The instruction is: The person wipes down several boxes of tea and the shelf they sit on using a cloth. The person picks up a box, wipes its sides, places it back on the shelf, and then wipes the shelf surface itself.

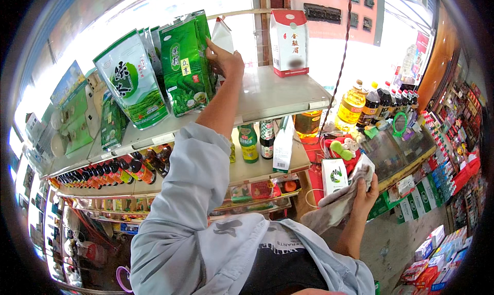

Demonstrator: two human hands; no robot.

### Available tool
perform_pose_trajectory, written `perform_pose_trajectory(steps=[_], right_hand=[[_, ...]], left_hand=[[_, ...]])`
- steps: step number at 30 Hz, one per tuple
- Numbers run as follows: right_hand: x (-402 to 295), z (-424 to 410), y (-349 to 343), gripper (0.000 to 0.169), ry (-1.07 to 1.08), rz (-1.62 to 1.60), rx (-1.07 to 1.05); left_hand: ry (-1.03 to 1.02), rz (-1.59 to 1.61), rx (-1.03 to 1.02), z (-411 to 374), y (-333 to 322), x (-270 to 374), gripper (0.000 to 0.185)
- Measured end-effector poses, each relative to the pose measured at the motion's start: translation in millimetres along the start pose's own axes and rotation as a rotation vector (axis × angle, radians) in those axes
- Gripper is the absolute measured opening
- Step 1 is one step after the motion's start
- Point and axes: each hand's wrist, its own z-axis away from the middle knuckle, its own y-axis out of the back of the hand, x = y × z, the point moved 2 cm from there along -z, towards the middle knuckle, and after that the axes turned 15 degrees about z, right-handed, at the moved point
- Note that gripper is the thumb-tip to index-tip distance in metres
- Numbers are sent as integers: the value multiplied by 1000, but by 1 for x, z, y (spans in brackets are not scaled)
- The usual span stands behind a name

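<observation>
My left hand (227, 61) reaches over the top shelf (278, 88) and touches the right edge of a green foil tea bag (185, 63); some fingers are hidden, so its grip is unclear. A white-and-green tea pouch (133, 82) leans to the left of that bag. Behind my hand stands a white carton (222, 36) with a red edge. Farther right is a red-and-white tea carton (290, 44). Low on the right, my right hand (364, 194) is closed on a grey, stained cloth (335, 206). Against the cloth is a white box with a green print (334, 176).
Below the top shelf are glass bottles (247, 142) and an upright white carton (283, 144). Large cooking oil bottles (350, 107) and dark bottles stand at right, beside a glass counter (401, 148) with small goods. A dark twisted cord (343, 59) hangs before the shelf's right end.
</observation>
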Motion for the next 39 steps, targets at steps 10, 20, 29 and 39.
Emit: perform_pose_trajectory(steps=[10, 20, 29, 39], right_hand=[[5, -26, 19, 34, 45, 167, 66], [113, 45, 36, 48, -613, -310, -72], [86, 43, 57, 51, -688, -976, -37], [73, 51, 32, 45, -738, -952, -165]], left_hand=[[-72, 161, -522, 31, -62, 49, 103], [546, 337, -922, 24, -125, -6, 103], [547, 617, -708, 4, -137, -39, 48], [421, 902, -482, -4, -18, 64, 58]])
